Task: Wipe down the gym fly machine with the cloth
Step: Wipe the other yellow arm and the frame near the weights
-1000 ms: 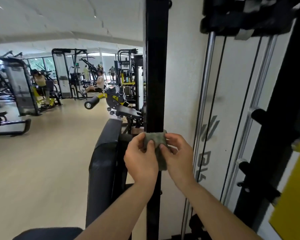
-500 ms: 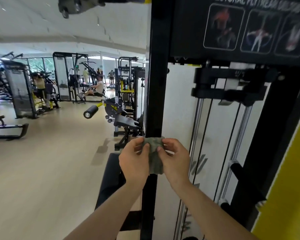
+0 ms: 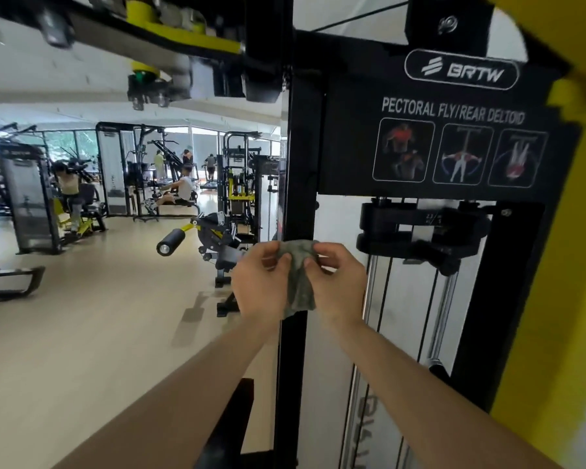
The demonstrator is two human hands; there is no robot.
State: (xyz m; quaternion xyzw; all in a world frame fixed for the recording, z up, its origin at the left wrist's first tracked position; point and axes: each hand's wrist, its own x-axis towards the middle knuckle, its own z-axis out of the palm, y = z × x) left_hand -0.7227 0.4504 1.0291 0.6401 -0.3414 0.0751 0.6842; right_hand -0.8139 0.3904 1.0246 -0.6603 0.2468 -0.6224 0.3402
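A grey cloth [image 3: 299,282] is wrapped around the black upright post [image 3: 298,157] of the fly machine, at mid height. My left hand [image 3: 259,286] grips the cloth from the left side and my right hand [image 3: 339,282] grips it from the right, thumbs pressing on its front. The machine's black label panel [image 3: 450,130] reads "Pectoral Fly / Rear Deltoid" and sits above and right of my hands.
Chrome guide rods [image 3: 444,299] and a black weight block [image 3: 420,231] lie right of the post. A yellow frame part [image 3: 562,299] fills the right edge. A black and yellow arm [image 3: 156,38] hangs overhead. Other gym machines and people stand across the wooden floor [image 3: 82,316] at left.
Both hands have slid the cloth up the post, and my view has risen with them: the label panel and overhead arm have come into sight, and the black seat pad has dropped out of view.
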